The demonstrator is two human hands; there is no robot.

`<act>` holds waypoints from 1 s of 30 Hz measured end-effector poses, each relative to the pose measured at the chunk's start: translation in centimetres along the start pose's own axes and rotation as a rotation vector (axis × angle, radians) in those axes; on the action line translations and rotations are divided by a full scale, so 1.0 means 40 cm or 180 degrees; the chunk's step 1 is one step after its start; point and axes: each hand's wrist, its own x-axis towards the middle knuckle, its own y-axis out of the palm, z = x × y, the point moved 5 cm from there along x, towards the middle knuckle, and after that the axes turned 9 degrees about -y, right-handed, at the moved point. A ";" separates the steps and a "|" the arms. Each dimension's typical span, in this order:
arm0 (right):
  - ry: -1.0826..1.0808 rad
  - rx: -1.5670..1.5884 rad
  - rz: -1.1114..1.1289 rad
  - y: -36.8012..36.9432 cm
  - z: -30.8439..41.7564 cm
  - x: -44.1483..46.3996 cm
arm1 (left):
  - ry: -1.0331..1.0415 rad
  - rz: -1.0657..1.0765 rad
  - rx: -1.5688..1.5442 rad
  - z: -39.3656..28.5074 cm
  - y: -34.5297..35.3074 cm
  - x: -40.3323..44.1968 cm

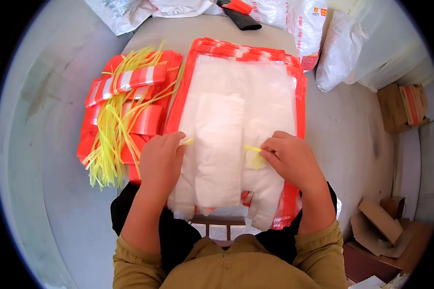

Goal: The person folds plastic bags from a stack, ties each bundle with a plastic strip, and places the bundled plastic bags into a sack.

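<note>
The fingers of the left hand (160, 158) are pressed together on one end of a thin yellow strip (251, 148), seen from my remote seat through the head camera. The right hand (290, 160) pinches the other visible end between thumb and forefinger. Between the hands lies a folded bundle (219, 149) of whitish, see-through plastic, long and flat, pointing toward the person's lap. The strip goes out of sight at both its long edges; I take it to pass underneath as one piece, though the bundle hides that stretch from me.

The bundle rests on a broad stack of clear bags (271, 94) with red borders, on a beige worktop (176, 34). To the left is a pile of red-and-white bundles (152, 118), with a loose tangle of yellow strips (106, 144) draped over it.

I judge the bundle light, soft and rather slippery, its layers apt to slide or fan apart, so I would grip it flat across the middle with the folds pressed together. The strip looks limp and feather-light, and may split if jerked; a pinch close to each end, pulled evenly, should suit it.
</note>
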 end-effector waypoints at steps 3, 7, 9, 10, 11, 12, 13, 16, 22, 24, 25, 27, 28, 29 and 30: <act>-0.0098 0.0004 -0.0104 0.004 0.003 0.006 | -0.0414 0.0557 -0.0253 -0.017 -0.016 -0.031; -0.0083 -0.0100 -0.0158 0.015 -0.012 0.012 | -0.0125 0.0612 -0.0294 -0.039 -0.032 -0.042; 0.0031 -0.0011 -0.0140 0.015 -0.014 0.009 | -0.0288 0.0822 -0.0417 -0.039 -0.029 -0.061; 0.0068 0.0019 -0.0153 0.013 -0.016 0.010 | -0.0434 0.0983 -0.0529 -0.036 -0.025 -0.066; 0.0048 0.0055 -0.0212 0.014 -0.015 0.006 | -0.0582 0.1142 -0.0636 -0.030 -0.022 -0.071; 0.0022 0.0084 -0.0281 0.013 -0.016 0.004 | -0.0496 0.1062 -0.0698 -0.026 -0.022 -0.078; -0.0006 0.0110 -0.0357 0.012 -0.017 0.005 | -0.0403 0.0976 -0.0760 -0.016 -0.015 -0.092; 0.0082 0.0372 -0.0510 0.009 -0.019 0.000 | -0.0089 0.0939 -0.0867 0.000 -0.012 -0.123; 0.0198 0.0543 -0.0459 0.007 -0.016 0.007 | 0.1215 0.1005 -0.0678 -0.045 -0.006 -0.165; 0.0204 0.0519 -0.0408 0.009 -0.014 0.009 | 0.1397 0.1081 -0.0385 -0.074 0.009 -0.186; 0.0206 0.0499 -0.0387 0.009 -0.015 0.010 | 0.1530 0.1030 -0.0127 -0.080 0.022 -0.191; 0.0185 0.0563 -0.0334 0.009 -0.017 0.007 | 0.1788 0.0942 0.0388 -0.092 0.037 -0.198; 0.0175 0.0596 -0.0311 0.008 -0.017 0.005 | 0.1793 0.0888 0.0390 -0.094 0.034 -0.193; 0.0222 0.0629 -0.0274 0.006 -0.015 0.001 | 0.1800 0.0843 0.0390 -0.097 0.032 -0.189; 0.0267 0.0651 -0.0248 0.001 -0.013 -0.001 | 0.1817 0.0786 0.0388 -0.100 0.031 -0.181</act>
